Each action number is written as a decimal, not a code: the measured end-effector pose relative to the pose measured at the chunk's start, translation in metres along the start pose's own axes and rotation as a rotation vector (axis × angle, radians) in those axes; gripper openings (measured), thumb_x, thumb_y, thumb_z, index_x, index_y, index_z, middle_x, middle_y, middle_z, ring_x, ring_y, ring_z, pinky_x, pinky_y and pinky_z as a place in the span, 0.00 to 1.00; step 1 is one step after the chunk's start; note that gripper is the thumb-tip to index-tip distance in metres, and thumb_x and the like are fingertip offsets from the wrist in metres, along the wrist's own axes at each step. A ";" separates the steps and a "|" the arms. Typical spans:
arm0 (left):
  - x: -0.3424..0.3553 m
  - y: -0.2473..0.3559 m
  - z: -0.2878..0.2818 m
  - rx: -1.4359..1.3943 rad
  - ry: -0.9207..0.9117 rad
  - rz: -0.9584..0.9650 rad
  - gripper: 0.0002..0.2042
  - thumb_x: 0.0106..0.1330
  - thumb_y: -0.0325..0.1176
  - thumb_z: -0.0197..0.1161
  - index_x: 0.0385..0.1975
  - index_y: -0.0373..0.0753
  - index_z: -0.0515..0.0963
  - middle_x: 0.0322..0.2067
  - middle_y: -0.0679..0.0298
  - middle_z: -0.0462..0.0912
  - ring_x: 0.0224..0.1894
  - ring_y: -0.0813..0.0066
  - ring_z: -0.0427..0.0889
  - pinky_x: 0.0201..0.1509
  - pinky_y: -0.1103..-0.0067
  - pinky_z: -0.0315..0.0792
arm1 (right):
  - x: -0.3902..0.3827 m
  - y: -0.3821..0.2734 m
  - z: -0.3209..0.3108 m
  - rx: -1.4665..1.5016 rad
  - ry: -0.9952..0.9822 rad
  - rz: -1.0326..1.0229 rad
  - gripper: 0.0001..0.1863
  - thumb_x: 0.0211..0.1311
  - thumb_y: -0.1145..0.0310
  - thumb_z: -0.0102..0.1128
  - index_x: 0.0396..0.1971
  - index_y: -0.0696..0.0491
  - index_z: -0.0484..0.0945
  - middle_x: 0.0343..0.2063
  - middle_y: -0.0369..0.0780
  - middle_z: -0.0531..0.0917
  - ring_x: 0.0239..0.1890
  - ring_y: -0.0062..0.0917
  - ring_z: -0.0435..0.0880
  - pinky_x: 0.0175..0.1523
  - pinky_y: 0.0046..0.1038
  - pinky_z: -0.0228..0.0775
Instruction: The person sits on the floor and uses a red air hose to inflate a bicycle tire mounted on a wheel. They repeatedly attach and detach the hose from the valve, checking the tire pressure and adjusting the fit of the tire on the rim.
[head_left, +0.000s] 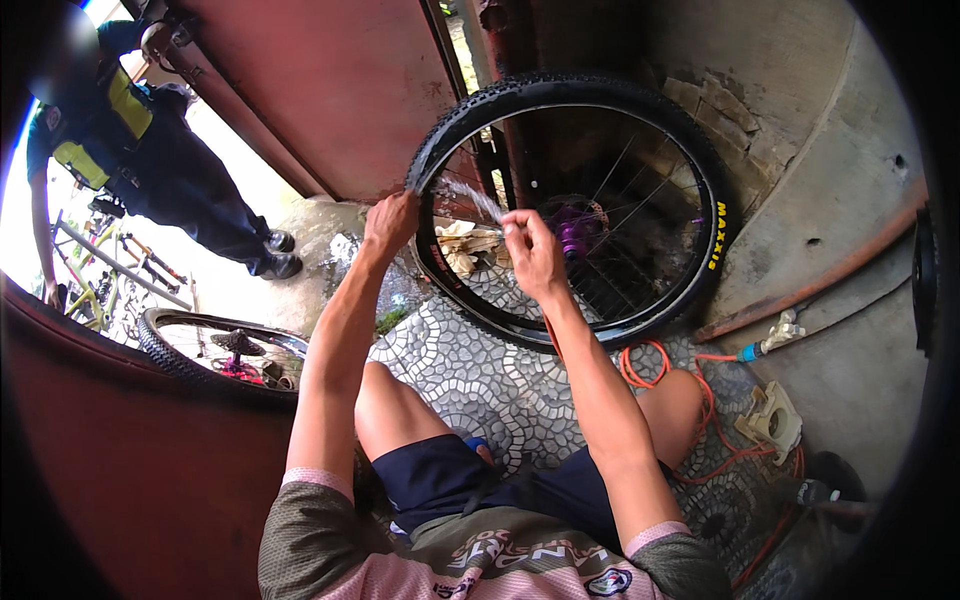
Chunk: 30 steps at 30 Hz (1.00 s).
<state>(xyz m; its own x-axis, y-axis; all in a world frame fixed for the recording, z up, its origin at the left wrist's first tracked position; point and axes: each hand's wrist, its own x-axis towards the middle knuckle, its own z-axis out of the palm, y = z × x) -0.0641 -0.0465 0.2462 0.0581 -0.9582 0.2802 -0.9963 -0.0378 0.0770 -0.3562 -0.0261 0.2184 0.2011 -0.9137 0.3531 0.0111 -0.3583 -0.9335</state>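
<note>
A bicycle wheel [640,95] with a black knobby tyre and yellow lettering stands upright before me, its purple hub [573,235] and thin spokes in the middle. My left hand [393,222] is closed at the tyre's left side; its fingertips are partly hidden. In my right hand [533,250], closed in front of the spokes, is the end of an orange hose [650,362]. A white jet of water [472,195] leaves that hand toward the tyre's upper left, near my left hand. The hose runs down behind my right forearm.
Another bicycle wheel [160,345] leans at the left. Beyond it, a person in dark clothes [195,165] stands near a yellow-green bike frame [90,265]. A red metal gate [330,80] is behind. At right are a hose tap [782,330] and a beige plastic piece [775,420] on the pebble-patterned floor.
</note>
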 end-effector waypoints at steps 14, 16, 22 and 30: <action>-0.015 0.029 0.005 -0.120 0.158 -0.302 0.12 0.66 0.40 0.57 0.39 0.37 0.73 0.44 0.46 0.83 0.44 0.38 0.83 0.47 0.51 0.75 | 0.091 0.034 -0.002 -0.059 -0.109 -0.106 0.17 0.76 0.72 0.55 0.60 0.59 0.74 0.39 0.42 0.89 0.47 0.26 0.89 0.54 0.28 0.79; -0.009 0.043 0.011 -0.164 0.201 -0.265 0.12 0.67 0.40 0.57 0.39 0.37 0.73 0.43 0.47 0.83 0.43 0.38 0.83 0.45 0.51 0.74 | 0.113 0.054 0.013 -0.032 -0.192 -0.064 0.13 0.76 0.70 0.56 0.53 0.58 0.81 0.38 0.39 0.90 0.44 0.23 0.88 0.51 0.27 0.78; -0.011 0.043 0.010 -0.159 0.189 -0.228 0.13 0.71 0.42 0.56 0.41 0.38 0.72 0.43 0.48 0.83 0.40 0.37 0.84 0.42 0.49 0.76 | 0.161 0.055 0.029 -0.061 -0.042 -0.048 0.11 0.76 0.64 0.57 0.40 0.54 0.85 0.29 0.32 0.87 0.31 0.16 0.80 0.40 0.25 0.74; -0.016 0.022 0.018 -0.203 0.236 -0.274 0.11 0.68 0.40 0.60 0.37 0.38 0.72 0.41 0.49 0.83 0.40 0.38 0.83 0.42 0.50 0.75 | 0.176 -0.002 -0.051 0.597 0.119 -0.057 0.09 0.62 0.80 0.57 0.42 0.58 0.78 0.37 0.37 0.80 0.33 0.22 0.82 0.41 0.24 0.78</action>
<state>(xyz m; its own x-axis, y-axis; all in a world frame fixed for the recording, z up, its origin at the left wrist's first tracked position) -0.0878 -0.0370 0.2266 0.3563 -0.8280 0.4330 -0.9105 -0.2036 0.3599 -0.3711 -0.1961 0.2856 0.0738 -0.9236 0.3762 0.5724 -0.2696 -0.7743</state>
